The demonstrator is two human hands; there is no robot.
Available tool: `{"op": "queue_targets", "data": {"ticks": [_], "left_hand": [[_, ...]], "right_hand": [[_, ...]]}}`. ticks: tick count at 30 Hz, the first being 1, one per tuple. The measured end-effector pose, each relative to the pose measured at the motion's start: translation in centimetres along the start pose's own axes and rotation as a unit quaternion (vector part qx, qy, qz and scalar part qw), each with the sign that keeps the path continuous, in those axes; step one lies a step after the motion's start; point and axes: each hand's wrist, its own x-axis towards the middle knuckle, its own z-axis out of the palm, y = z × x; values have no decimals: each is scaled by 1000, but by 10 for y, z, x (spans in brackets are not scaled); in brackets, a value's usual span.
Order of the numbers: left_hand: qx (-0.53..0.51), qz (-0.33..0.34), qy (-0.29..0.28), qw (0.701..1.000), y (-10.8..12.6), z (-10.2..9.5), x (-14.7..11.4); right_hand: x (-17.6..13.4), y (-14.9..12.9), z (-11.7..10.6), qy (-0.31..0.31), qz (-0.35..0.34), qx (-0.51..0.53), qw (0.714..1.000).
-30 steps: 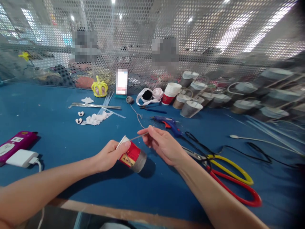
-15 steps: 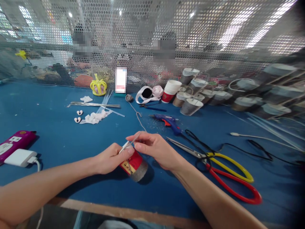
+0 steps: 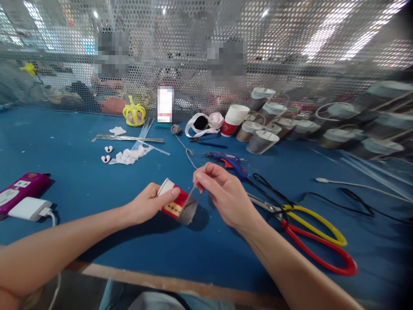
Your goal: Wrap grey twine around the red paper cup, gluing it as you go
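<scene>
My left hand is closed around a red and white paper cup, its thumb lying along the upper side. The cup is tilted, with its rim toward the left and its base toward the lower right. Grey yarn is wound around the base end. Beside the cup, my right hand pinches a strand of that yarn, drawn taut from the cup. The strand runs on behind the fingers to a small grey yarn ball farther back on the blue table.
A blue glue gun and large scissors lie to the right. Several yarn-wrapped cups and stacked paper cups stand behind. A purple power strip is at the left. Perforated metal mesh borders the back.
My right hand has moved right and up, away from the cup's rim, drawing the strand along. The cup has shifted slightly up and turned, so more of its side and base shows.
</scene>
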Motion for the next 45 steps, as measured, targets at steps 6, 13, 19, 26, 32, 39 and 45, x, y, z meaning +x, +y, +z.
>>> {"op": "queue_targets", "data": {"ticks": [6, 13, 19, 26, 32, 39, 45], "left_hand": [[-46, -14, 5, 999, -2, 1, 2], [-57, 17, -7, 998, 0, 3, -3], [-8, 76, -18, 997, 3, 3, -7], [61, 127, -24, 990, 3, 1, -11], [126, 201, -25, 971, 6, 1, -12], [187, 253, -7, 949, 7, -1, -12], [216, 279, 3, 936, 8, 0, -13]], "right_hand": [[5, 6, -6, 28, -7, -56, 998], [8, 11, -8, 43, 26, -123, 991], [8, 12, -7, 38, 39, -131, 990], [8, 12, -5, 19, 51, -139, 989], [6, 11, -3, -3, 64, -148, 987], [4, 15, -1, -29, 83, -130, 988], [5, 15, 1, -39, 94, -127, 987]]}}
